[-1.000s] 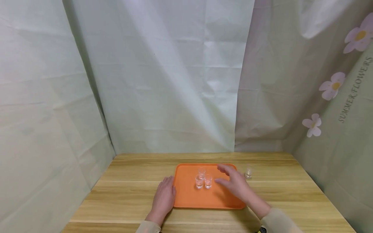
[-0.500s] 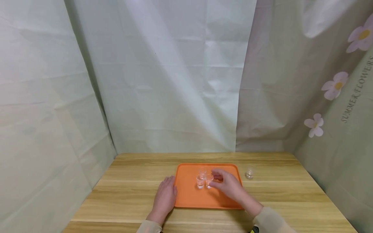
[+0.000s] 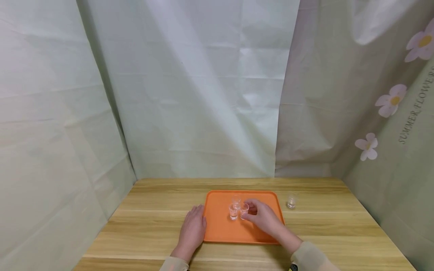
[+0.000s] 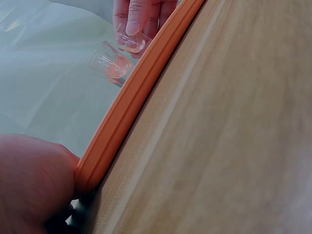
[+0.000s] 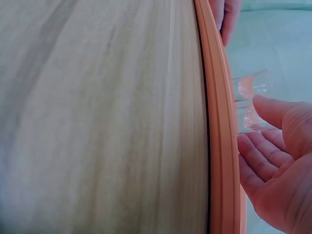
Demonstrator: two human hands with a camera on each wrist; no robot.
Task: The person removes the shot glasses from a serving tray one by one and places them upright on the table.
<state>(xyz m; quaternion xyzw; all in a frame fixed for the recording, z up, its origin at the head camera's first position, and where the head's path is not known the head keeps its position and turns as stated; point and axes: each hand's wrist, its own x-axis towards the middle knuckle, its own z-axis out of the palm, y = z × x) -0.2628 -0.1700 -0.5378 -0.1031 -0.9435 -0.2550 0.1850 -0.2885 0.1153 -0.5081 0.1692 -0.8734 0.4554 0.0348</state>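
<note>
Orange tray (image 3: 222,231): three glasses (image 3: 233,213) aboard; fourth glass (image 3: 291,203) outside, two o'clock. Left hand (image 3: 191,230), straight-fingered, against tray's nine o'clock; right hand (image 3: 266,219) pinches trio's four-o'clock glass (image 3: 243,212).

1. Table (image 3: 162,226): wood-grain top.
2. Rear sheet (image 3: 196,94): pale, creased; hangs behind the table.
3. Left sheet (image 3: 51,131): hangs along the table's left side.
4. Right sheet (image 3: 390,180): hangs along the table's right side.
5. Printed flowers (image 3: 394,100): three; above the table's rear right corner.
6. Lettering (image 3: 412,114): "SUMMER FLOWERS"; above the table's right side.
</note>
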